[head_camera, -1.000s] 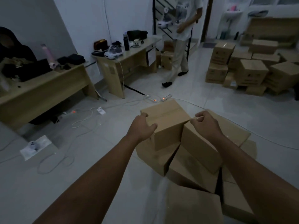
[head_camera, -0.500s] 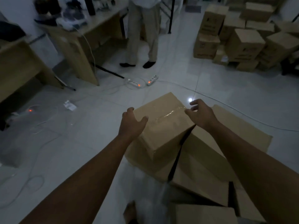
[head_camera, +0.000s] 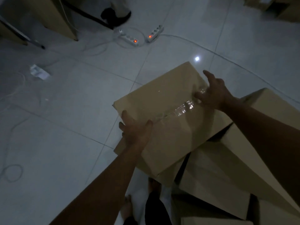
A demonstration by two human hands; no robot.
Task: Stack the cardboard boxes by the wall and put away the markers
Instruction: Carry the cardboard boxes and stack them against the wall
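L hand [head_camera: 135, 132] & R hand [head_camera: 212, 93] gripping taped cardboard box [head_camera: 164, 111], opp. ends

Both hands [head_camera: 136, 132] gripping taped box [head_camera: 164, 103]

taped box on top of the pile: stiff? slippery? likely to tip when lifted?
Probably stiff: the box keeps flat faces and sharp edges. Its glossy tape may be slick, though the left hand and right hand mostly press on cardboard. It lies tilted across other boxes, so it may slide.
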